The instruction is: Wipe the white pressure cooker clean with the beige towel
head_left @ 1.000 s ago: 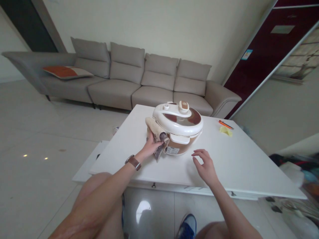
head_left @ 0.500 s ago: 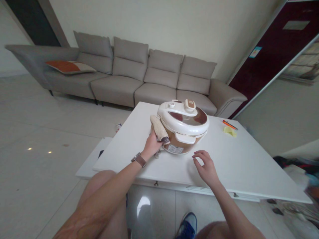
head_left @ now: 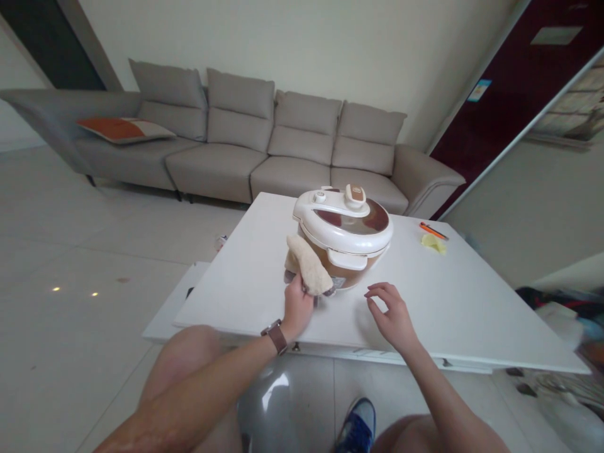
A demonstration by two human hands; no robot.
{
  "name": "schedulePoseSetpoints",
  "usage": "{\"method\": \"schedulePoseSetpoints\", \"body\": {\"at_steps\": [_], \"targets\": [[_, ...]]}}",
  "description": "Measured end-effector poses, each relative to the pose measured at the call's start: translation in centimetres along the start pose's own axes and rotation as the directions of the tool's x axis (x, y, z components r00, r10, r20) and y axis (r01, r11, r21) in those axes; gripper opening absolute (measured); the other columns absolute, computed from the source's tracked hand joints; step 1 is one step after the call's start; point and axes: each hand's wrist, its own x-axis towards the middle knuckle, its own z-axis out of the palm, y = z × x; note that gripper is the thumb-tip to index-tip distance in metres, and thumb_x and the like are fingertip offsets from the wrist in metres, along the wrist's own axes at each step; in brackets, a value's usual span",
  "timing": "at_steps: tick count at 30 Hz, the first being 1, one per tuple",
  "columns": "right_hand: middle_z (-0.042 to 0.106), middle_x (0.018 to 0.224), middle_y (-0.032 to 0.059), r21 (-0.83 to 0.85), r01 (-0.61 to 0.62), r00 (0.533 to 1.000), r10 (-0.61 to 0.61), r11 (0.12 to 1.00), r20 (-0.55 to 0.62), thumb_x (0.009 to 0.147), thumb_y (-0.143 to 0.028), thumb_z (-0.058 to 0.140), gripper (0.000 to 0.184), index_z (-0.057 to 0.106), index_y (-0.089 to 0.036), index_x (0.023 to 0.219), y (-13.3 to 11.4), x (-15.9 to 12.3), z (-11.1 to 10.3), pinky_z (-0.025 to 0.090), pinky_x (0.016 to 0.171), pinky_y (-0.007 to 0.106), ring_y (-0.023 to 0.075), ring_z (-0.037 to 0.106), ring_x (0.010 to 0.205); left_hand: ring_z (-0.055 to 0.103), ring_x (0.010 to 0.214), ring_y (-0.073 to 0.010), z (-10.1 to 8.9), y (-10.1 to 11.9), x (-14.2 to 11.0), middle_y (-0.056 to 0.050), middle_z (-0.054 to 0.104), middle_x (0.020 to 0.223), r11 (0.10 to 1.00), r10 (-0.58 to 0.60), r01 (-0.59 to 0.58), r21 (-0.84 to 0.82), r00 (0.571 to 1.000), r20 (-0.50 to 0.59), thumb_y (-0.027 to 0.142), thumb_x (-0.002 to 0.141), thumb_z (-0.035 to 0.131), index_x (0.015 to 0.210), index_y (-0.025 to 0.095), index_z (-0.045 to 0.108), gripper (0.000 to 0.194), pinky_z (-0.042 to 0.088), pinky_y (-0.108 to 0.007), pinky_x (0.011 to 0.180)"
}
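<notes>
A white and brown electric pressure cooker (head_left: 346,236) stands on the white table (head_left: 236,277), its lid on. My left hand (head_left: 298,307), with a watch at the wrist, is closed around a bunched beige and grey cloth (head_left: 307,264). The cloth is in front of the cooker's lower left side and hides part of its label; whether they touch I cannot tell. My right hand (head_left: 389,314) hovers over the table's front part, fingers curved and apart, holding nothing. It is to the right of the cooker's front, not touching it.
An orange utility knife (head_left: 433,231) and a crumpled yellow piece (head_left: 433,244) lie at the table's back right. Behind the table stands a long grey sofa (head_left: 287,167) with an orange and white cushion (head_left: 125,130). My knees are close to the table's front edge.
My left hand has drawn the cloth down and toward me, turning it so that more of its beige side shows. The right hand has stayed nearly still. The view has shifted slightly.
</notes>
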Motion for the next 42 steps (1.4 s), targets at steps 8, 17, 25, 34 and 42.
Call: {"method": "schedulePoseSetpoints", "body": {"at_steps": [8, 17, 25, 34, 42], "targets": [[0.068, 0.105, 0.0080, 0.019, 0.002, 1.000, -0.001, 1.000, -0.004, 0.094, -0.021, 0.059, 0.012, 0.069, -0.025, 0.091, -0.5, 0.0, -0.3, 0.050, 0.094, 0.045, 0.0269, 0.062, 0.105, 0.071, 0.109, -0.0286, 0.3, -1.6, 3.4, -0.012, 0.077, 0.113, 0.956, -0.288, 0.269, -0.114, 0.930, -0.229, 0.020, 0.078, 0.061, 0.109, 0.018, 0.067, 0.031, 0.055, -0.047, 0.101], [0.068, 0.103, 0.0074, 0.027, -0.002, 1.000, 0.002, 1.000, -0.006, 0.093, -0.019, 0.059, 0.013, 0.070, -0.025, 0.091, -0.6, 0.0, -0.7, 0.050, 0.093, 0.044, 0.0262, 0.062, 0.104, 0.074, 0.101, -0.0299, 1.7, -0.8, -3.1, -0.014, 0.079, 0.104, 0.935, -0.317, 0.311, -0.170, 0.948, -0.008, 0.024, 0.075, 0.067, 0.098, 0.015, 0.070, 0.025, 0.057, -0.046, 0.095], [0.070, 0.101, 0.0069, -0.004, -0.029, 0.988, 0.028, 1.000, -0.149, 0.093, -0.022, 0.059, 0.013, 0.070, -0.026, 0.089, 0.2, 0.7, -2.2, 0.050, 0.094, 0.046, 0.0265, 0.062, 0.102, 0.073, 0.105, -0.0275, 3.0, 1.2, -6.1, -0.012, 0.079, 0.109, 0.948, -0.169, 0.238, -0.211, 0.939, 0.300, 0.023, 0.085, 0.063, 0.107, 0.017, 0.074, 0.025, 0.057, -0.042, 0.097], [0.071, 0.100, 0.0062, 0.002, -0.040, 0.987, 0.040, 0.999, -0.157, 0.093, -0.022, 0.059, 0.013, 0.071, -0.026, 0.090, 0.7, 0.5, -3.0, 0.050, 0.091, 0.045, 0.0258, 0.063, 0.101, 0.065, 0.126, -0.0294, 2.0, 0.8, -3.0, -0.013, 0.072, 0.129, 0.899, 0.248, -0.399, 0.180, 0.804, 0.541, 0.007, 0.083, 0.054, 0.125, 0.021, 0.069, 0.047, 0.052, -0.044, 0.111], [0.072, 0.098, 0.0056, 0.026, -0.062, 0.979, 0.065, 0.998, -0.191, 0.092, -0.022, 0.060, 0.013, 0.071, -0.026, 0.090, 0.9, 0.2, -3.8, 0.050, 0.089, 0.044, 0.0253, 0.063, 0.099, 0.059, 0.137, -0.0287, 1.0, 1.0, -2.2, -0.010, 0.064, 0.147, 0.852, 0.266, -0.449, 0.269, 0.815, 0.515, 0.003, 0.080, 0.053, 0.142, 0.023, 0.062, 0.065, 0.049, -0.045, 0.117]]}}
